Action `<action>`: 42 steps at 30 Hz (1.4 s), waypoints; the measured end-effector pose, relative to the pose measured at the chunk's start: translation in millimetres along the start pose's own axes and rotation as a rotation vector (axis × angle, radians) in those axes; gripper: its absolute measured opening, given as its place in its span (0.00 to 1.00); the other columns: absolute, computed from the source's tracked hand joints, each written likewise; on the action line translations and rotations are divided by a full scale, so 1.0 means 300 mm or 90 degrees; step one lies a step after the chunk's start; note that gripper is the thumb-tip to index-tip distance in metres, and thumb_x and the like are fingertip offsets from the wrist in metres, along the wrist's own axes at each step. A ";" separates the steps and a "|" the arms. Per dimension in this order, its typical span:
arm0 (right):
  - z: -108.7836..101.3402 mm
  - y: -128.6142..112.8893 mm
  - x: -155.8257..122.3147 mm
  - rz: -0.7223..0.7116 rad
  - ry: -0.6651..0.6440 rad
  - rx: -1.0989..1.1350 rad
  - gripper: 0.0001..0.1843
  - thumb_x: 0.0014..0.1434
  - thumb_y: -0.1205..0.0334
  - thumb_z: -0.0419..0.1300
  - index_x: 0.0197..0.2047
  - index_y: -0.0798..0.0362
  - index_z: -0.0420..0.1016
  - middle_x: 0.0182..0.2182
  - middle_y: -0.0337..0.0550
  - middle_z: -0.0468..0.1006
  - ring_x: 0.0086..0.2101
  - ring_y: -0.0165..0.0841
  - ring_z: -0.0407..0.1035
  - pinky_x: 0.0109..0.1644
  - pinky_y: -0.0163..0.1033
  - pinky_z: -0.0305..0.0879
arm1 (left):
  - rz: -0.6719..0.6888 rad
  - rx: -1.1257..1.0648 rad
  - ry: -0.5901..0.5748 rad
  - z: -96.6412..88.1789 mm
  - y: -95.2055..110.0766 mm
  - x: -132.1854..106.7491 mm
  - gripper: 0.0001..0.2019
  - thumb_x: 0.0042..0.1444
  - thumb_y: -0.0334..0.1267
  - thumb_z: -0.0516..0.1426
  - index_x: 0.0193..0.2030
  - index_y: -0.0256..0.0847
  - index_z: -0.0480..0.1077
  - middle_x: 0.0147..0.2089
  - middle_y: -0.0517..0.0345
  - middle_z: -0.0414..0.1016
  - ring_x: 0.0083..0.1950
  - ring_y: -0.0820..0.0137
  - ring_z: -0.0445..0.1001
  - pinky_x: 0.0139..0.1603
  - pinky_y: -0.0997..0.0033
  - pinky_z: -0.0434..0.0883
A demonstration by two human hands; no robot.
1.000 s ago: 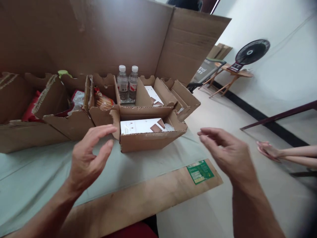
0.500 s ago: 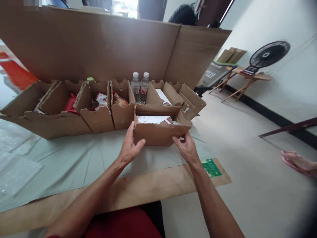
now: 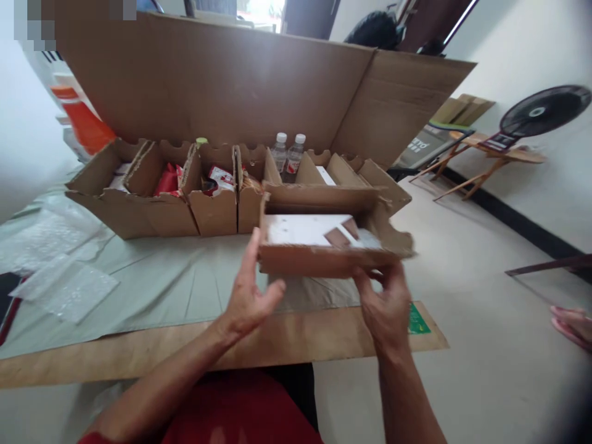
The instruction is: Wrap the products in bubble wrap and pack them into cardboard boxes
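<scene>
An open-topped cardboard box point(image 3: 319, 262) is raised in front of me, its opening tilted toward me. Inside lies a flat white item point(image 3: 300, 229) with brown patches at its right end; I cannot make out what it is. My left hand point(image 3: 252, 302) presses against the box's left end, fingers along the side and thumb apart in front. Under the front right corner, my right hand point(image 3: 386, 302) grips the box from below. Behind it stands a row of similar cardboard bins point(image 3: 215, 213) holding packets, and two clear plastic bottles point(image 3: 292, 159).
A tall cardboard panel point(image 3: 231, 80) rises behind the bins. Bubble wrap point(image 3: 69, 287) lies on the green cloth point(image 3: 194, 277) at left, near an orange bottle point(image 3: 86, 120). A fan point(image 3: 539, 112) sits on a wooden stool at right; someone's foot point(image 3: 571, 324) shows at the right edge.
The cardboard box has come up off the cloth and nearer to me, tilting so more of its inside shows. Both hands moved with it. The view has shifted left.
</scene>
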State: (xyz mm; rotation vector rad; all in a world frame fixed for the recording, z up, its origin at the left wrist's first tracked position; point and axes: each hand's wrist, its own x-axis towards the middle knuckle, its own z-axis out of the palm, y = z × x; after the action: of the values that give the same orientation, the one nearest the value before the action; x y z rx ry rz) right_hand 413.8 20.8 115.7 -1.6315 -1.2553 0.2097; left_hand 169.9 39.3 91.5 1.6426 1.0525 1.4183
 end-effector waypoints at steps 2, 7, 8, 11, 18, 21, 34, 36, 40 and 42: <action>-0.051 0.017 -0.055 0.017 0.045 -0.039 0.24 0.60 0.43 0.66 0.52 0.50 0.72 0.42 0.47 0.79 0.39 0.42 0.74 0.46 0.49 0.71 | -0.015 -0.005 -0.032 0.018 0.003 -0.034 0.47 0.58 0.34 0.61 0.80 0.53 0.44 0.82 0.52 0.48 0.81 0.52 0.52 0.79 0.43 0.55; 0.042 0.011 -0.217 -0.016 -0.076 0.000 0.18 0.63 0.46 0.63 0.49 0.50 0.74 0.39 0.47 0.79 0.40 0.41 0.75 0.46 0.48 0.74 | -0.088 0.013 0.073 -0.106 -0.062 -0.128 0.40 0.61 0.38 0.61 0.78 0.51 0.51 0.77 0.48 0.60 0.77 0.51 0.61 0.77 0.41 0.60; 0.072 0.015 -0.223 -0.014 -0.094 0.007 0.18 0.63 0.47 0.62 0.50 0.50 0.73 0.40 0.47 0.79 0.40 0.41 0.75 0.47 0.49 0.74 | -0.099 0.020 0.085 -0.122 -0.079 -0.130 0.39 0.62 0.38 0.61 0.78 0.50 0.52 0.77 0.47 0.61 0.76 0.51 0.63 0.76 0.42 0.62; 0.113 0.059 -0.199 0.011 -0.101 0.014 0.18 0.62 0.47 0.62 0.49 0.50 0.73 0.39 0.47 0.80 0.40 0.42 0.76 0.47 0.50 0.75 | -0.105 0.033 0.091 -0.097 -0.125 -0.105 0.38 0.63 0.38 0.61 0.77 0.49 0.52 0.78 0.47 0.58 0.77 0.52 0.61 0.77 0.43 0.60; 0.028 0.228 -0.163 0.090 -0.028 0.103 0.28 0.60 0.48 0.65 0.60 0.51 0.70 0.51 0.53 0.80 0.43 0.41 0.77 0.49 0.49 0.75 | -0.066 0.043 0.040 0.124 -0.233 0.098 0.36 0.63 0.38 0.58 0.77 0.47 0.53 0.78 0.44 0.57 0.79 0.53 0.57 0.78 0.43 0.57; 0.008 0.287 -0.149 0.116 -0.013 0.124 0.27 0.60 0.47 0.66 0.59 0.51 0.73 0.53 0.54 0.80 0.47 0.42 0.77 0.52 0.50 0.74 | -0.071 0.096 0.064 0.157 -0.278 0.103 0.37 0.62 0.39 0.59 0.77 0.44 0.53 0.79 0.40 0.54 0.80 0.50 0.52 0.79 0.40 0.53; 0.102 0.441 0.049 0.187 -0.182 0.250 0.26 0.48 0.41 0.71 0.43 0.50 0.79 0.40 0.49 0.86 0.42 0.47 0.79 0.47 0.50 0.77 | -0.013 0.130 -0.176 0.302 -0.323 -0.004 0.48 0.61 0.57 0.61 0.81 0.45 0.43 0.83 0.35 0.38 0.82 0.41 0.44 0.77 0.32 0.52; 0.103 0.432 0.021 0.193 -0.191 0.238 0.24 0.48 0.42 0.72 0.43 0.49 0.80 0.38 0.49 0.86 0.40 0.47 0.80 0.45 0.50 0.77 | -0.007 0.133 -0.205 0.303 -0.336 0.000 0.52 0.59 0.59 0.63 0.81 0.46 0.40 0.83 0.34 0.37 0.82 0.39 0.43 0.77 0.31 0.52; 0.105 0.423 -0.008 0.199 -0.179 0.209 0.26 0.49 0.39 0.71 0.44 0.49 0.80 0.38 0.51 0.86 0.39 0.48 0.80 0.46 0.52 0.78 | 0.008 0.144 -0.203 0.299 -0.352 -0.007 0.53 0.60 0.56 0.64 0.81 0.48 0.36 0.83 0.35 0.35 0.82 0.40 0.43 0.77 0.32 0.53; 0.102 0.422 -0.014 0.198 -0.174 0.193 0.26 0.49 0.39 0.71 0.42 0.49 0.80 0.39 0.52 0.87 0.40 0.49 0.80 0.45 0.52 0.78 | 0.029 0.146 -0.207 0.297 -0.356 -0.012 0.52 0.61 0.53 0.63 0.82 0.49 0.35 0.83 0.36 0.35 0.82 0.41 0.43 0.77 0.33 0.54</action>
State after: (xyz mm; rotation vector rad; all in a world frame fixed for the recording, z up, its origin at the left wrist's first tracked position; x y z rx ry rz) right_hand 470.3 44.1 0.5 -1.5584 -1.0972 0.8007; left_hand 244.4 79.8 -18.9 1.9925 1.0199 1.0395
